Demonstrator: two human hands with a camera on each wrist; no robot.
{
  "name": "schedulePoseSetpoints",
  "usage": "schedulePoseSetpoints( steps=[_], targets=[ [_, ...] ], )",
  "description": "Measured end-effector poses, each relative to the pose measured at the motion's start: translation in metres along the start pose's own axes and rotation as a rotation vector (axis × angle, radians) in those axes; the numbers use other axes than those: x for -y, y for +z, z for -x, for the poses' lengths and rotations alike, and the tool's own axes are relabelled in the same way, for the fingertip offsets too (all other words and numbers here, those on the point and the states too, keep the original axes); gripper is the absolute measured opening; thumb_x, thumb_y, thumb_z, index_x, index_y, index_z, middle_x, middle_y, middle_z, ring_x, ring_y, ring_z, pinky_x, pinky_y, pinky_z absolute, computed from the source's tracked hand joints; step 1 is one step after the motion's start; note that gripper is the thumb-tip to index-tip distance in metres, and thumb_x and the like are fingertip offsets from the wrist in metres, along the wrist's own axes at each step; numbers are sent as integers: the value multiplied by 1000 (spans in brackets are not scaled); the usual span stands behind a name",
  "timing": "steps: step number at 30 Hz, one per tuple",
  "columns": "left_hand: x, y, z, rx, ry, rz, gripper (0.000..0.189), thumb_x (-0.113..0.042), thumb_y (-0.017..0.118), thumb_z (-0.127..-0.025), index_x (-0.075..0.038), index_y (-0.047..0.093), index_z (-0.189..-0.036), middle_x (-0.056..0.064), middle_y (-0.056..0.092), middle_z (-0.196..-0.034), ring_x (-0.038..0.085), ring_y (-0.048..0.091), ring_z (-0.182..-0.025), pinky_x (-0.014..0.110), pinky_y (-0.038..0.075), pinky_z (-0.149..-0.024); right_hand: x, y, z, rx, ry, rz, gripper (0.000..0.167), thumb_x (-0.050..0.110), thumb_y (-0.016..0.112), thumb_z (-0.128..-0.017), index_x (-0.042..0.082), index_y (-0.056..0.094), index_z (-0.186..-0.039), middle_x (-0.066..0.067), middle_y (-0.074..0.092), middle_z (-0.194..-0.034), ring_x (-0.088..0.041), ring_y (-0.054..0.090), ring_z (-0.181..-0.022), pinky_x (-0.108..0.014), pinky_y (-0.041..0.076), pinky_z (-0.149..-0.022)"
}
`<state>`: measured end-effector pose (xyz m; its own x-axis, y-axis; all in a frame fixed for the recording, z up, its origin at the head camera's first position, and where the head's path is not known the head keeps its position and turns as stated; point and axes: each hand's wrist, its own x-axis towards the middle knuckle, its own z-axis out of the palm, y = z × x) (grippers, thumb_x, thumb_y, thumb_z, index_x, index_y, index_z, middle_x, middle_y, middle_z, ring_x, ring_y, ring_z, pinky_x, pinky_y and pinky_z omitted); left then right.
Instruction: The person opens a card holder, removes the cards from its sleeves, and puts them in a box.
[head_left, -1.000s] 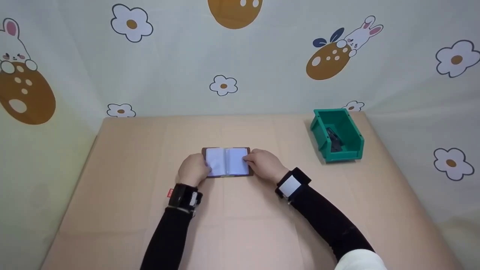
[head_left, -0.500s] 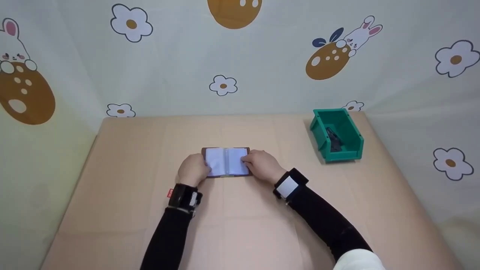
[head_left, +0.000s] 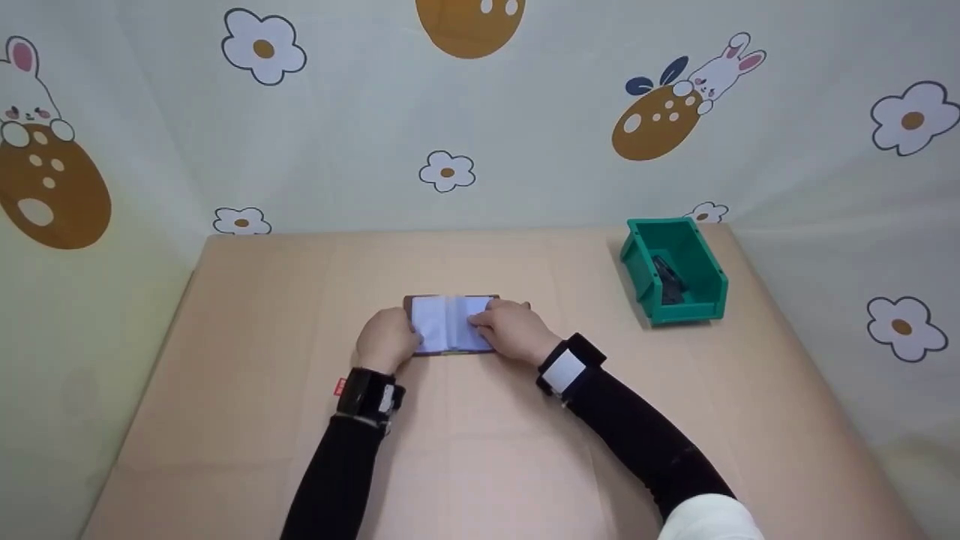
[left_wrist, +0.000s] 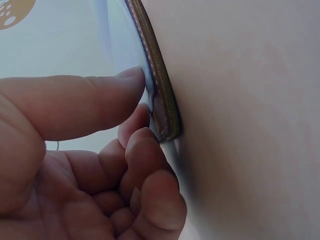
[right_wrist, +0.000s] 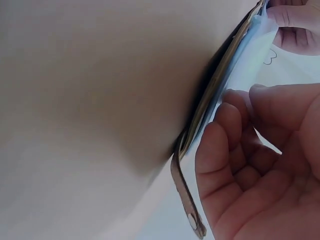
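Observation:
A small card holder (head_left: 431, 324) lies open on the table, its brown cover showing around pale, bluish clear sleeves. My left hand (head_left: 386, 341) grips its left edge; in the left wrist view the thumb lies on the sleeves and curled fingertips meet the stitched cover edge (left_wrist: 155, 65). On the other half, my right hand (head_left: 517, 330) pinches at the sleeves with thumb and forefinger, inward of the right edge. A brown snap strap (right_wrist: 186, 192) hangs from the cover below the right hand's fingers. The right hand hides most of the holder's right edge.
A green bin (head_left: 686, 309) stands at the table's back right, with dark objects (head_left: 667, 281) inside that I cannot identify. Behind the beige table (head_left: 300, 277) rises a patterned cloth backdrop (head_left: 360, 150).
My right hand has slid left, from the holder's right edge onto the sleeves, and the sleeves near the spine have shifted slightly. The left hand and the bin have stayed put.

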<state>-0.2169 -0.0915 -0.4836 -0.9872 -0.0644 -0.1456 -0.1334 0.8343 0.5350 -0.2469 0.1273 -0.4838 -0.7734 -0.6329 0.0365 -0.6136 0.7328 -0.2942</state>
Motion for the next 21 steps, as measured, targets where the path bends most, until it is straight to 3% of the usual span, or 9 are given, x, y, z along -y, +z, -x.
schedulePoseSetpoints(
  steps=[12, 21],
  targets=[
    [0, 1, 1, -5, 12, 9, 30, -1, 64, -79, -12, 47, -57, 2, 53, -60, 18, 46, -56, 30, 35, -51, 7, 2, -6, 41, -98, -20, 50, 19, 76, -86, 7, 63, -133, -7, 59, -95, -19, 53, -83, -31, 46, -70],
    [1, 0, 0, -2, 49, -25, 34, -6, 68, -81, -12, 46, -57, 0, 48, -59, 18, 45, -57, 31, 35, -53, 6, 4, -8, 17, -113, -11, 52, 23, 78, -84, 6, 63, -131, -7, 58, -95, -20, 53, -82, -34, 47, -71]
  ],
)
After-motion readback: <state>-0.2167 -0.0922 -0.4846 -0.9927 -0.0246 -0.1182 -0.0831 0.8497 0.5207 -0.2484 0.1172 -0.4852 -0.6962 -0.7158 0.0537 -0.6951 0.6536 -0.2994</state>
